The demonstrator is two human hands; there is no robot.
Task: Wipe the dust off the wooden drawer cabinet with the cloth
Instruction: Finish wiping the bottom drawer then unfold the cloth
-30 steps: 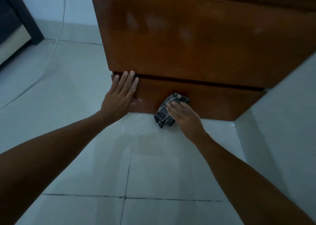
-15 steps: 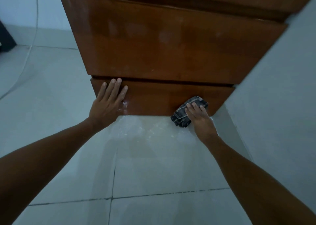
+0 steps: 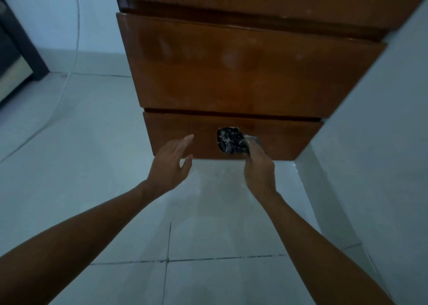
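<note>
My right hand grip is clenched on the cloth, pressing it against the cabinet bottom drawer front; my left hand hangs released beside it.

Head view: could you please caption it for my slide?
Right hand presses cloth against cabinet's bottom drawer; left hand open.

The left hand, laid flat on the left end of the brown wooden cabinet's lowest drawer front a second ago, has been lifted off and is now held open in front of that panel. The crumpled dark checked cloth, pressed by the right hand, has been carried from the drawer front's right end back to its middle.
</note>
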